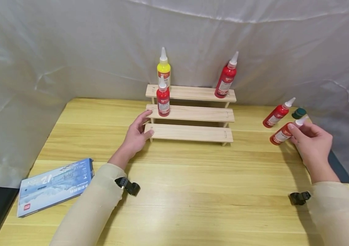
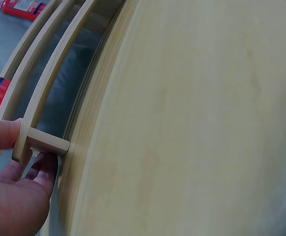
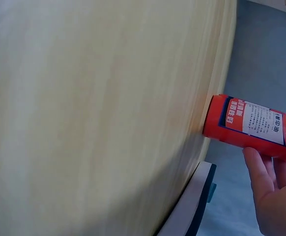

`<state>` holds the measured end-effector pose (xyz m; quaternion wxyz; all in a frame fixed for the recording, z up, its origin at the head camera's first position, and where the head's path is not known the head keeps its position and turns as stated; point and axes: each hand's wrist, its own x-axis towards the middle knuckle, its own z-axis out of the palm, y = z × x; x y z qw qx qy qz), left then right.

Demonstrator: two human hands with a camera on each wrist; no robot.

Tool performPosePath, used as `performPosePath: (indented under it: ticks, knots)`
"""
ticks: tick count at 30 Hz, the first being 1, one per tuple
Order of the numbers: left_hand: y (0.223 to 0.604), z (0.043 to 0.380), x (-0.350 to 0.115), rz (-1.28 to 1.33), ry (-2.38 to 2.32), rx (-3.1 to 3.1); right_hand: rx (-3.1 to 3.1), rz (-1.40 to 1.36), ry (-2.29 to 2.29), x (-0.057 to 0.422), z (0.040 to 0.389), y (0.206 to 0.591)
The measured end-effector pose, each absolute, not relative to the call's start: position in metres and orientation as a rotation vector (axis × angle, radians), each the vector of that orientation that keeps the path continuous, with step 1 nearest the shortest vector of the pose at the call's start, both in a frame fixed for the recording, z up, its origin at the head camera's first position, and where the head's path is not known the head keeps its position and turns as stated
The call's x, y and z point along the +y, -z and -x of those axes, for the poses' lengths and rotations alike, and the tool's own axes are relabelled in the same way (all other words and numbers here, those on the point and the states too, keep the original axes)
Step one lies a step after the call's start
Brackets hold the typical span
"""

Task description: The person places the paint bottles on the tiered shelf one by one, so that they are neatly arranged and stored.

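At the left end of a three-step wooden display shelf (image 1: pixel 190 132), my left hand (image 1: pixel 135 136) grips the lowest step. In the left wrist view its thumb lies on the board, with the fingers by the short leg (image 2: pixel 48 141). My right hand (image 1: pixel 313 143) holds a red ink bottle (image 1: pixel 280 135) with a white nozzle by its upper part, the bottle tilted in the head view. Its base is close to the tabletop in the right wrist view. Another red bottle (image 1: pixel 275 117) stands just behind it. On the shelf are a yellow bottle (image 1: pixel 163 68), a red bottle (image 1: pixel 225 82) on the top step and a red bottle (image 1: pixel 163 101) on the middle step.
A blue flat box (image 1: pixel 55 186) lies at the table's left. Behind the right hand is a dark green round object (image 1: pixel 299 113), and a dark green flat item (image 1: pixel 339 167) lies along the right edge. A grey curtain (image 1: pixel 106 44) hangs behind the wooden table (image 1: pixel 193 205).
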<state>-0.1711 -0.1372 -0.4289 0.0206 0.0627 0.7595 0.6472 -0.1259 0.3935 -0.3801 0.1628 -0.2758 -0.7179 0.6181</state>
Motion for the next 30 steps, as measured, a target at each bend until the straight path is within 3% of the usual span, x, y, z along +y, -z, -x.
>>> performPosePath:
  ticks: [14, 30]
  knots:
    - [0.433, 0.171, -0.138, -0.181, -1.993, 2.367, -2.057, 0.805, -1.719, 0.389, 0.126, 0.377]
    - [0.432, 0.172, -0.138, -0.19, -1.999, 2.361, -1.955, 0.598, -1.851, 0.364, 0.127, 0.351]
